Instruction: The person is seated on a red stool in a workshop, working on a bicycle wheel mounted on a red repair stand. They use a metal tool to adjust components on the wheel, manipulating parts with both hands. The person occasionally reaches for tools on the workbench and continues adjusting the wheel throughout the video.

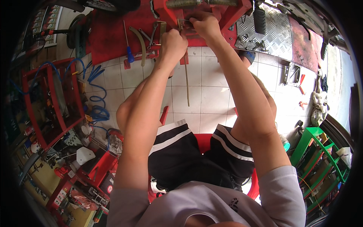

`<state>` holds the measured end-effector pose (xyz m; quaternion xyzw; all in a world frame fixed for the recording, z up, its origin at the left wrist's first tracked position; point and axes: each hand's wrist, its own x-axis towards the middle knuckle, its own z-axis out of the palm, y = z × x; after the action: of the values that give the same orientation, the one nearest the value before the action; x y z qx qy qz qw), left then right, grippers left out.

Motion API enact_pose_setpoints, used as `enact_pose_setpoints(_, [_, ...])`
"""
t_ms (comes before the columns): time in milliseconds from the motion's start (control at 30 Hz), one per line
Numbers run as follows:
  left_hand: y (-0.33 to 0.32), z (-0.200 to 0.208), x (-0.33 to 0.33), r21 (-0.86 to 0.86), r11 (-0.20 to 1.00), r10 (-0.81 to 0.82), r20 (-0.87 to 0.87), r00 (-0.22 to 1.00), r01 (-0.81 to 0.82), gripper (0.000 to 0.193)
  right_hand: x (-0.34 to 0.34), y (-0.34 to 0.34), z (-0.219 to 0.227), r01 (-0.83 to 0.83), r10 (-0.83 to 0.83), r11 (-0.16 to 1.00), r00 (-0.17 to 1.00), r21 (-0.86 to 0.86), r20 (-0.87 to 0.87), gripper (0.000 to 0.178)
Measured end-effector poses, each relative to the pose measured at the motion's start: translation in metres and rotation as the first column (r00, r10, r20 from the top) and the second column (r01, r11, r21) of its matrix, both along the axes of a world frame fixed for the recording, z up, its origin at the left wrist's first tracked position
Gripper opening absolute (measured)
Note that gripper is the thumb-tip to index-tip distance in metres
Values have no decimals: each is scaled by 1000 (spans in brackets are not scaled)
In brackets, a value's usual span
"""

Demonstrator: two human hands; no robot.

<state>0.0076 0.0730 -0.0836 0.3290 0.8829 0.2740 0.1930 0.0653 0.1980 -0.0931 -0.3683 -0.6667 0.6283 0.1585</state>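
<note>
Both hands are close together at the front of a red frame [224, 20], at the red work surface's near edge. My left hand [174, 45] is closed, with its fingertips around the upper part of a long, thin, brownish chain-like strip [187, 83]. The strip's lower length hangs straight down over the tiled floor. Just to the right and slightly farther off, my right hand [206, 27] is closed in a pinch. A thin shiny metal piece [184, 20] shows at its fingertips, beside the strip's top. The fingers partly hide where the two meet.
Left of my hands lie a blue-handled screwdriver [130, 55], a curved tan strip [139, 38] and wrenches [153, 34]. Small metal parts [249, 43] rest by a chequered metal plate [274, 32]. A red rack [53, 102] and blue hose [99, 111] stand left, a green rack [314, 151] right.
</note>
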Motion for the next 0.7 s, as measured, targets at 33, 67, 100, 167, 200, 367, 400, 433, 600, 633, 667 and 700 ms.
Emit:
enact_pose_setpoints(33, [0, 0, 0, 10, 1000, 2, 11, 1000, -2, 40, 0, -1, 0, 8, -8, 1000, 1000, 3, 3, 21])
enact_pose_setpoints(67, [0, 0, -1, 22, 1000, 4, 4, 1000, -4, 40, -1, -1, 0, 11, -11, 1000, 1000, 4, 11, 21])
enact_pose_setpoints(100, [-1, -1, -1, 33, 999, 5, -2, 1000, -5, 40, -1, -2, 1, 15, -15, 1000, 1000, 5, 19, 21])
enact_pose_setpoints(167, [-3, -1, -2, 38, 999, 5, -5, 1000, -5, 40, -2, -4, 2, 16, -16, 1000, 1000, -3, 16, 21])
enact_pose_setpoints(200, [-3, 0, -2, 33, 999, 1, 1, 1000, -1, 39, -3, -3, 1, 16, -16, 1000, 1000, -10, 6, 21])
enact_pose_setpoints(367, [-3, 12, 4, 30, 999, 38, 13, 999, -38, 32, -2, -5, 9, -28, 24, 985, 999, 169, 24, 21])
enact_pose_setpoints(400, [-2, 15, 6, 11, 1000, 25, 2, 1000, -25, 32, -1, -4, 9, -40, 36, 981, 999, 191, 23, 21])
enact_pose_setpoints(433, [-2, 18, 8, -8, 1000, 12, -8, 1000, -12, 32, 0, -4, 10, -51, 47, 976, 999, 213, 24, 22])
enact_pose_setpoints(600, [-2, 24, 8, -56, 998, 16, 4, 1000, -16, 28, -2, -9, 7, -34, 36, 952, 999, 305, -4, 19])
enact_pose_setpoints(633, [-2, 24, 7, -56, 998, 26, 10, 1000, -25, 28, -3, -9, 6, -34, 37, 950, 999, 311, -4, 18])
enact_pose_setpoints(667, [-2, 23, 8, -49, 999, 12, -7, 1000, -12, 27, -4, -9, 4, -21, 31, 930, 999, 368, -20, 18])
enact_pose_setpoints(700, [0, 28, 10, -43, 999, -3, -22, 1000, 2, 26, -5, -9, 1, -8, 25, 906, 999, 422, -35, 18])
